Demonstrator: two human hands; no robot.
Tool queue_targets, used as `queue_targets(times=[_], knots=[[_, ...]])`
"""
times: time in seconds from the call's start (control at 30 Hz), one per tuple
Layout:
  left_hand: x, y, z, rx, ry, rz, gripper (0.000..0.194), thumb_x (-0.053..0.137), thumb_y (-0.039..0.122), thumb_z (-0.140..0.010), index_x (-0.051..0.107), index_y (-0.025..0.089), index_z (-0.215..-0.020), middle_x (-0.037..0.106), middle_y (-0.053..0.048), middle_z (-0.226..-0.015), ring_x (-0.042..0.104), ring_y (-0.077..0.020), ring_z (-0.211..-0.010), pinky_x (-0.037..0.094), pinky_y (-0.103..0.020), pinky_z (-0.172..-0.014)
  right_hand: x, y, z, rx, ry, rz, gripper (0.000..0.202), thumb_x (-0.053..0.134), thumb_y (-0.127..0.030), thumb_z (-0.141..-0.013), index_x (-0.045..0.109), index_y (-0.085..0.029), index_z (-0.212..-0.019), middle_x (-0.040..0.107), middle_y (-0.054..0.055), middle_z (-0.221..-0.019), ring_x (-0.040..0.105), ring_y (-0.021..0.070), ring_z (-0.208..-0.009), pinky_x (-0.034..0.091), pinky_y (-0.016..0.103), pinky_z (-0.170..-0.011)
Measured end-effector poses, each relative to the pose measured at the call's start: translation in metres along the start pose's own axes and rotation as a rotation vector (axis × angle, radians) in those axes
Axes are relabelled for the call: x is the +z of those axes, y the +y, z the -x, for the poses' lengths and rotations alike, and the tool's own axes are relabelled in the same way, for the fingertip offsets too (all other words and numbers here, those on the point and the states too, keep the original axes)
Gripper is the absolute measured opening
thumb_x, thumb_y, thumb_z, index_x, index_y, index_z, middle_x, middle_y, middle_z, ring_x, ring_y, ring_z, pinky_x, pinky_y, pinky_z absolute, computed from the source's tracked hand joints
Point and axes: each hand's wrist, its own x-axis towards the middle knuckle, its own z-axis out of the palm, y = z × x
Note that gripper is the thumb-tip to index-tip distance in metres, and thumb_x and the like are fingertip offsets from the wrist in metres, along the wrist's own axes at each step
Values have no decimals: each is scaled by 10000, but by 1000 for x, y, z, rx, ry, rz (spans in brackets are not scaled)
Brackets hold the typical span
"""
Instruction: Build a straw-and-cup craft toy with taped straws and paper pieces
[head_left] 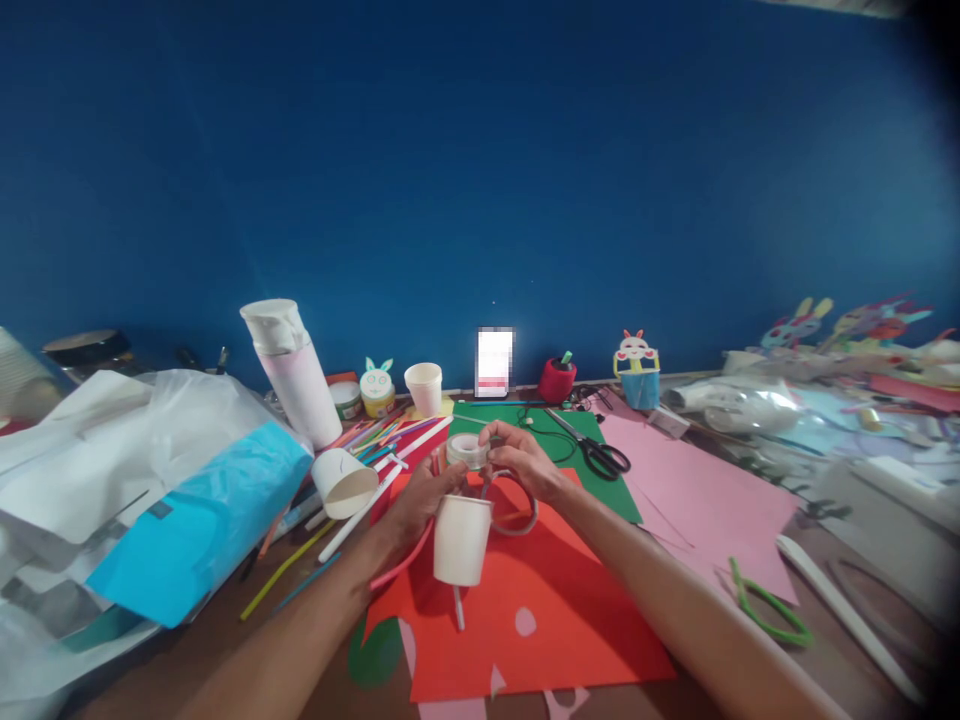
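A roll of clear tape (466, 448) is held up between my two hands. My left hand (426, 492) is closed on the roll's left side. My right hand (519, 456) pinches at its right edge, fingers bent. Just below them a white paper cup (460, 545) sits over the red sheet (540, 610), with a short pale stick (459, 608) showing under it. A greyish ring (534, 512) shows below my right hand. A pink pipe cleaner (405, 568) curves down from my left hand along the forearm.
Scissors (604, 458) lie on a green sheet (626, 500), near a pink sheet (697, 490). Straws, an overturned paper cup (345, 482) and plastic bags (180, 410) crowd the left. A lit phone (493, 362) leans on the wall. Plastic-wrapped items (750, 405) fill the right.
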Motion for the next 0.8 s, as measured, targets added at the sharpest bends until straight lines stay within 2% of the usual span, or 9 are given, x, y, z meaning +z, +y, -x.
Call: queue_targets(times=[0.17, 0.33, 0.5, 0.8], knots=[[-1, -2, 0, 4, 22, -11, 262, 652, 295, -715, 575, 130, -903, 566, -8, -611, 506, -89, -482, 390, -201, -468, 4, -2, -1, -8, 25, 10, 212, 465, -113, -620, 521, -163, -819, 579, -26, -571, 524, 100, -484, 416, 225, -527], [-1, -3, 0, -21, 31, 23, 219, 663, 311, -701, 579, 134, -797, 544, 0, -578, 482, -83, -464, 374, -203, -454, 6, 0, -1, -20, 93, 37, 212, 441, -90, -580, 511, -174, -762, 566, -36, -546, 501, 96, -457, 399, 216, -493], [2, 0, 2, -29, 31, 32, 211, 655, 320, -709, 606, 134, -795, 593, -24, -608, 525, -105, -498, 401, -228, -499, 5, 2, -1, -17, 45, -28, 242, 461, -99, -616, 519, -173, -839, 581, -25, -603, 522, 99, -507, 424, 227, -542], [3, 2, 2, -76, 46, 31, 264, 682, 319, -680, 602, 127, -843, 587, -8, -578, 536, -112, -499, 419, -245, -539, 4, -1, 0, -20, 25, -56, 171, 527, -153, -660, 523, -174, -830, 572, -27, -647, 507, 84, -530, 422, 223, -573]])
